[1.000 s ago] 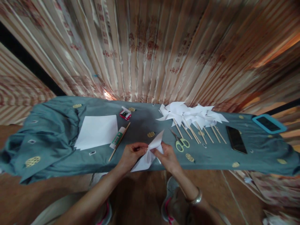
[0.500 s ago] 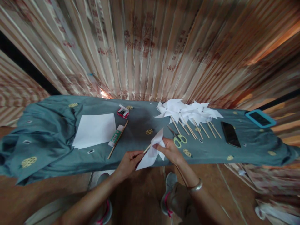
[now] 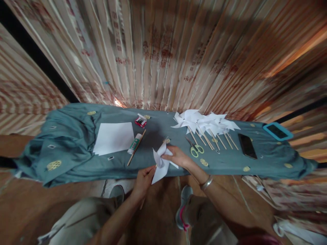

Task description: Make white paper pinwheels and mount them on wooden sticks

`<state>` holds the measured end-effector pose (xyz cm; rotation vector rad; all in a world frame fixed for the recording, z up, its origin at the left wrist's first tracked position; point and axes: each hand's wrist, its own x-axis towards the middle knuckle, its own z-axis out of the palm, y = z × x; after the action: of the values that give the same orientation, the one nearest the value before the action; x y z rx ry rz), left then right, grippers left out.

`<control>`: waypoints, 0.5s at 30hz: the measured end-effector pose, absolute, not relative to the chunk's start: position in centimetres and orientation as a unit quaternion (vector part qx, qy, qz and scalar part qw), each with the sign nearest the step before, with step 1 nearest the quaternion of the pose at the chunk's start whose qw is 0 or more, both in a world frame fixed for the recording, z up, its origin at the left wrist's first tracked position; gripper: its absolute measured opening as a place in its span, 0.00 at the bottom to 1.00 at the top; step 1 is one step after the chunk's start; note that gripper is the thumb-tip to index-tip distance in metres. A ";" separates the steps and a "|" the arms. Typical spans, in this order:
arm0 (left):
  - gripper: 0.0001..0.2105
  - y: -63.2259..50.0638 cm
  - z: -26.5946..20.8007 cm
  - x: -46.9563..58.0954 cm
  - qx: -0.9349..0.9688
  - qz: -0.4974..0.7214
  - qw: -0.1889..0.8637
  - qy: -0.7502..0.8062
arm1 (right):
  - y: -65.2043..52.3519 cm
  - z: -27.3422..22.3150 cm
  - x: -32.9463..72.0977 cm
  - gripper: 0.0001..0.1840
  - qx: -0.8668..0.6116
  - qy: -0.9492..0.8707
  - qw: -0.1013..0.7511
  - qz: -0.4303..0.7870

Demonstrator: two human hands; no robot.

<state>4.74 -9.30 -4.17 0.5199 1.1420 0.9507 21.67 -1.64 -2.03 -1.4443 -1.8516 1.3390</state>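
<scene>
A white paper pinwheel (image 3: 162,166) is held between my two hands near the front edge of the cloth-covered table. My right hand (image 3: 176,156) pinches its folded middle from the right, thumb on top. Closed around the thin wooden stick (image 3: 142,204) is my left hand (image 3: 143,179), just left of the paper. The stick's lower end shows below that hand; its join with the paper is hidden. Green-handled scissors (image 3: 194,148) lie open to the right of my right hand. Several finished pinwheels (image 3: 196,119) on sticks overlap at the back.
On the blue-green cloth (image 3: 76,146), a stack of white paper (image 3: 113,137) lies left. Beside it are a glue stick (image 3: 134,144), a loose wooden stick (image 3: 136,148) and a small red box (image 3: 140,120). A black phone (image 3: 247,146) and blue-framed device (image 3: 278,131) lie right.
The pinwheel has turned so its curled blades face me more. My left hand has lowered slightly, and the stick's lower end now shows. The camera view has shifted slightly.
</scene>
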 end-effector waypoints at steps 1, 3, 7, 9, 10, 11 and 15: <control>0.21 -9.6 -4.6 4.9 0.218 0.434 0.708 0.513 | -1.4 -2.0 21.5 0.07 -0.524 -0.678 0.198 0.476; 0.22 -10.1 -5.5 5.4 0.186 0.444 0.712 0.512 | -1.1 -1.8 21.3 0.05 -0.527 -0.698 0.158 0.458; 0.21 -10.5 -6.8 6.0 0.133 0.449 0.714 0.520 | -0.7 -1.2 20.8 0.03 -0.530 -0.732 0.093 0.417; 0.20 -10.7 -7.1 6.1 0.118 0.446 0.718 0.521 | -0.8 -0.9 20.6 0.03 -0.534 -0.744 0.069 0.397; 0.20 -10.7 -7.1 6.0 0.112 0.446 0.719 0.520 | -0.8 -0.7 20.4 0.03 -0.536 -0.748 0.060 0.387; 0.20 -10.7 -7.1 6.0 0.106 0.447 0.721 0.519 | -0.8 -0.6 20.3 0.05 -0.539 -0.751 0.052 0.379; 0.21 -10.6 -6.7 5.8 0.092 0.448 0.727 0.513 | -0.8 0.0 19.9 0.11 -0.546 -0.758 0.026 0.356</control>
<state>5.85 -10.65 -6.72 0.2022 1.1301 0.9885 19.94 -0.83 0.03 -1.6876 -2.3427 1.0996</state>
